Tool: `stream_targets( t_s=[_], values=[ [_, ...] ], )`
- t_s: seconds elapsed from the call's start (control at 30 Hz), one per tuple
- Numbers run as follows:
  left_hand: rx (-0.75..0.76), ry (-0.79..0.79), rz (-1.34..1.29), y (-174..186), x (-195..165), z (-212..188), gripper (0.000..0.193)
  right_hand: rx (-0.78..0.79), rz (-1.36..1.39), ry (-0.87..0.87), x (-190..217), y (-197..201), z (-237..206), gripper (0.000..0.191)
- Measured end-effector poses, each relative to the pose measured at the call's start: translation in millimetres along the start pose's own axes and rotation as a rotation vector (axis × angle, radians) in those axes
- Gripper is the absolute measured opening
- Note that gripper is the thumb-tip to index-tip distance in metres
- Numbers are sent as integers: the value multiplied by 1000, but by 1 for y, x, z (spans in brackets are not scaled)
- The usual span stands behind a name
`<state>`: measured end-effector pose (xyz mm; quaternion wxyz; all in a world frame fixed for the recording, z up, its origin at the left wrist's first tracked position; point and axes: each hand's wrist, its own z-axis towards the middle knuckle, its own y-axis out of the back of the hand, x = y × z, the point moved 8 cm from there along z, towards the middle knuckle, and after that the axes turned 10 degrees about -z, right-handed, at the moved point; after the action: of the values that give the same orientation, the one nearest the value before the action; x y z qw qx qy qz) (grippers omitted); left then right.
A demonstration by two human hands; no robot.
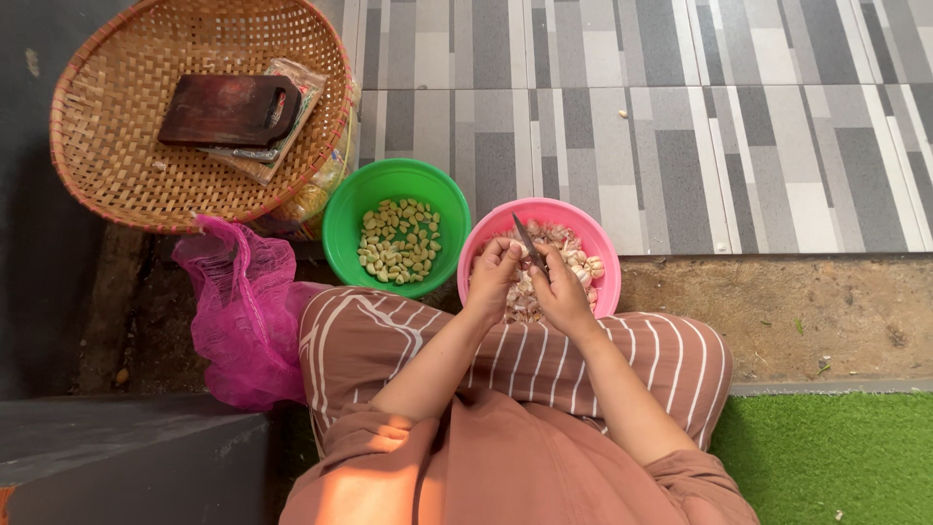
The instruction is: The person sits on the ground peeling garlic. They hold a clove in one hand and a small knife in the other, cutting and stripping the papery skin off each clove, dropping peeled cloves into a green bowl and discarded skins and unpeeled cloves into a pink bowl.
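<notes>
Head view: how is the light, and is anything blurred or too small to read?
Head view: even daylight, with a sunlit patch on the lap and soft shade at the left; the hands, left and right, and the knife over the pink bowl are sharp, but the grip on the clove is too small to read.

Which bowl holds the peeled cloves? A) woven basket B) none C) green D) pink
C: the green bowl holds bare pale cloves, while the pink bowl under both hands holds cloves with papery skins.
</notes>
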<state>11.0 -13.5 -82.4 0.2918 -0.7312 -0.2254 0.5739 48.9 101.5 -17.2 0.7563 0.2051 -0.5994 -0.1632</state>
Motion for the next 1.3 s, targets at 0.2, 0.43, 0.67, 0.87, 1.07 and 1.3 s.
stream_targets(
  t_s=[0.2,0.43,0.67,0.87,1.07,1.3],
  values=[
    [18,-23,14,4,1,-1,23,24,-53,-111,-2,-1,-3,28],
    [29,-13,36,10,8,-1,20,-37,-106,-83,-12,-5,-6,23],
    [69,-7,96,12,12,0,18,-94,-319,-71,-25,-15,-7,22],
    [195,335,28,23,12,0,20,83,-25,-141,-22,-13,-9,15],
    [134,-76,503,0,-27,-14,31,-13,17,-230,-19,-9,-8,14],
    [303,-430,801,-28,-57,-36,29,-14,-66,-170,-14,-5,-9,14]
  ],
)
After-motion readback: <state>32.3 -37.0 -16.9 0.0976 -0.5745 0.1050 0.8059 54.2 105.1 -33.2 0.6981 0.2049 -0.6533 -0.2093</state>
